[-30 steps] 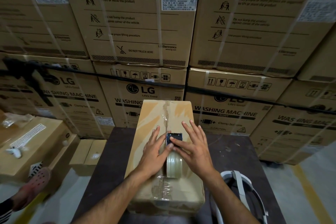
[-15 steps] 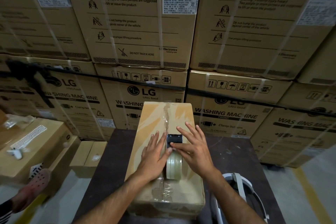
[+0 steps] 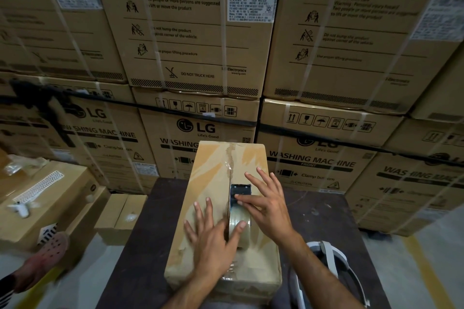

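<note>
1. A long tan cardboard box (image 3: 213, 175) lies on a dark brown table (image 3: 155, 221).
2. A black-headed tape dispenser (image 3: 239, 211) with a clear roll stands on the box's centre seam.
3. The left hand (image 3: 213, 236) lies flat beside it — fingers straight, thumb touching the roll.
4. The right hand (image 3: 271, 208) is spread wide — thumb pressing the dispenser's head.

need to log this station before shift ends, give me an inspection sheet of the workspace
surface: dark tabletop
job's things: brown cardboard box on it; black tape dispenser with clear roll on the box's seam
clutter: white plastic headband at table's right
grips: left hand flat on box, thumb at the roll; right hand thumb on dispenser, fingers spread
cables: nothing seen
surroundings: strapped washing-machine cartons stacked behind; pink clog at left
</note>
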The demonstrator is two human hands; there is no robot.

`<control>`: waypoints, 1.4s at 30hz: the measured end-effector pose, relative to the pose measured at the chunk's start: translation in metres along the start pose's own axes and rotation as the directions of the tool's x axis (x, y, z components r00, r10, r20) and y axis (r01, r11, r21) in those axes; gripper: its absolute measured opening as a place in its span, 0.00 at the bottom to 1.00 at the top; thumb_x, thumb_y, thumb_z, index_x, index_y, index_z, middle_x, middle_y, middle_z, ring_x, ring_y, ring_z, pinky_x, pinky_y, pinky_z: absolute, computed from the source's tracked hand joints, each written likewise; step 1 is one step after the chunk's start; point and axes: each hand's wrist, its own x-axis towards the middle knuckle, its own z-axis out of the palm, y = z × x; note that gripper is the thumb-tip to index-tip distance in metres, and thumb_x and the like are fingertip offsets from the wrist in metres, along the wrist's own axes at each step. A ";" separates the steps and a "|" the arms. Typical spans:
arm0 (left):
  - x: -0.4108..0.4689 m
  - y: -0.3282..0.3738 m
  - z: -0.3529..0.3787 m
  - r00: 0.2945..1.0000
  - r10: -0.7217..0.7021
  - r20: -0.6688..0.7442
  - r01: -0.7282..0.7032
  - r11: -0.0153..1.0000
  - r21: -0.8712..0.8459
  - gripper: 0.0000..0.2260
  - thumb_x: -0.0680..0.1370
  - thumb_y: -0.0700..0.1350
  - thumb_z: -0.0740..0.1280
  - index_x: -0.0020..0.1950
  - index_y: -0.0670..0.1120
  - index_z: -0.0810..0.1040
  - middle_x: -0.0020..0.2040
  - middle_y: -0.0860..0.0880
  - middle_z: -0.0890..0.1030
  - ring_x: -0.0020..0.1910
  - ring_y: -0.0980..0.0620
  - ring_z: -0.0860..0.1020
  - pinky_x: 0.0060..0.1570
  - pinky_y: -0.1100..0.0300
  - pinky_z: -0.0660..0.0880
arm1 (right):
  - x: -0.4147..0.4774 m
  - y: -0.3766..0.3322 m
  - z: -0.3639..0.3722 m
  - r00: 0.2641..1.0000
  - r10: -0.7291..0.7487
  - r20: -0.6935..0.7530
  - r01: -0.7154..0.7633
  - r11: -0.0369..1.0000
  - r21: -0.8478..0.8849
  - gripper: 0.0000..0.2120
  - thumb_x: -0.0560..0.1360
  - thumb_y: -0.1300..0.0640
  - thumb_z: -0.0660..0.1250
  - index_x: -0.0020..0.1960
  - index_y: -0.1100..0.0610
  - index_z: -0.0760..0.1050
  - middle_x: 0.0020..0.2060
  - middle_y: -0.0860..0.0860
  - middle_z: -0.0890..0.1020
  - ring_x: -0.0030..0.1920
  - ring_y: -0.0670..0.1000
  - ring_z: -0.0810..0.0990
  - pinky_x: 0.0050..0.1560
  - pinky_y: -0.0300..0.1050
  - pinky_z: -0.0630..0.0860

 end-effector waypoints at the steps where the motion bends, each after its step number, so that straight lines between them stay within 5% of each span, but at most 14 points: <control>1: 0.001 0.002 0.001 1.000 -0.009 -0.004 0.009 1.000 -0.023 0.51 0.70 0.83 0.33 0.65 0.54 0.82 0.85 0.52 0.33 0.79 0.50 0.21 0.79 0.32 0.34 | 0.000 0.001 0.000 1.000 0.003 0.002 -0.003 1.000 0.001 0.09 0.80 0.48 0.74 0.59 0.39 0.86 0.78 0.48 0.73 0.84 0.55 0.61 0.80 0.67 0.58; 5: 0.008 0.006 0.005 0.999 -0.040 0.002 0.040 0.977 -0.209 0.51 0.67 0.85 0.38 0.59 0.53 0.85 0.87 0.54 0.41 0.82 0.52 0.26 0.80 0.33 0.34 | 0.002 0.004 0.001 1.000 0.000 0.003 0.000 1.000 0.001 0.08 0.81 0.47 0.72 0.59 0.39 0.86 0.78 0.48 0.73 0.84 0.55 0.61 0.80 0.68 0.58; 11: 0.011 0.012 0.001 0.999 -0.025 0.041 0.039 0.913 -0.406 0.32 0.71 0.79 0.56 0.34 0.52 0.78 0.86 0.60 0.48 0.84 0.56 0.32 0.81 0.36 0.36 | 0.012 0.009 -0.002 1.000 -0.007 -0.023 0.006 1.000 -0.013 0.09 0.79 0.50 0.75 0.58 0.40 0.87 0.78 0.48 0.74 0.84 0.56 0.61 0.80 0.70 0.57; 17: 0.012 0.007 0.005 0.999 -0.002 0.035 0.018 0.877 -0.480 0.37 0.68 0.82 0.58 0.35 0.47 0.79 0.85 0.64 0.49 0.83 0.60 0.32 0.82 0.41 0.34 | 0.015 0.011 -0.001 0.998 0.045 -0.048 -0.042 0.998 0.048 0.09 0.78 0.51 0.77 0.57 0.41 0.87 0.76 0.47 0.76 0.83 0.54 0.63 0.80 0.69 0.57; 24: 0.009 0.000 -0.001 0.995 0.062 0.074 -0.012 0.842 -0.539 0.19 0.77 0.65 0.70 0.51 0.50 0.86 0.82 0.70 0.45 0.78 0.64 0.27 0.81 0.46 0.33 | 0.016 0.010 0.000 0.995 0.088 -0.038 -0.084 0.993 0.079 0.07 0.78 0.48 0.75 0.55 0.41 0.88 0.74 0.43 0.77 0.83 0.52 0.62 0.80 0.67 0.58; 28: 0.010 -0.006 -0.005 0.991 0.096 0.097 -0.029 0.839 -0.544 0.13 0.77 0.62 0.73 0.46 0.52 0.83 0.81 0.71 0.44 0.79 0.63 0.27 0.82 0.46 0.33 | 0.019 0.007 0.001 0.993 0.114 -0.033 -0.110 0.988 0.108 0.06 0.78 0.46 0.74 0.54 0.41 0.88 0.72 0.41 0.79 0.82 0.50 0.63 0.81 0.64 0.57; 34: 0.017 -0.016 -0.007 0.984 0.109 0.140 0.000 0.789 -0.615 0.26 0.68 0.74 0.73 0.51 0.54 0.86 0.82 0.72 0.47 0.82 0.61 0.31 0.83 0.40 0.40 | 0.024 0.009 0.003 0.991 0.131 -0.040 -0.128 0.989 0.071 0.06 0.78 0.48 0.75 0.54 0.42 0.88 0.62 0.38 0.85 0.78 0.47 0.71 0.79 0.62 0.62; 36: 0.017 -0.015 -0.009 0.986 0.104 0.130 -0.001 0.784 -0.620 0.31 0.64 0.79 0.70 0.48 0.54 0.87 0.83 0.71 0.48 0.82 0.61 0.33 0.83 0.41 0.39 | 0.024 0.007 0.004 0.989 0.142 -0.044 -0.139 0.989 0.053 0.06 0.78 0.50 0.76 0.54 0.44 0.88 0.56 0.38 0.87 0.73 0.45 0.75 0.77 0.63 0.65; 42: 0.015 0.000 -0.006 0.996 -0.017 0.089 0.074 0.727 -0.683 0.26 0.79 0.66 0.67 0.31 0.49 0.73 0.84 0.58 0.61 0.84 0.61 0.44 0.83 0.40 0.44 | 0.022 -0.004 0.011 0.983 0.135 -0.122 -0.135 0.991 0.015 0.08 0.79 0.45 0.72 0.52 0.46 0.88 0.49 0.40 0.88 0.60 0.48 0.82 0.67 0.59 0.74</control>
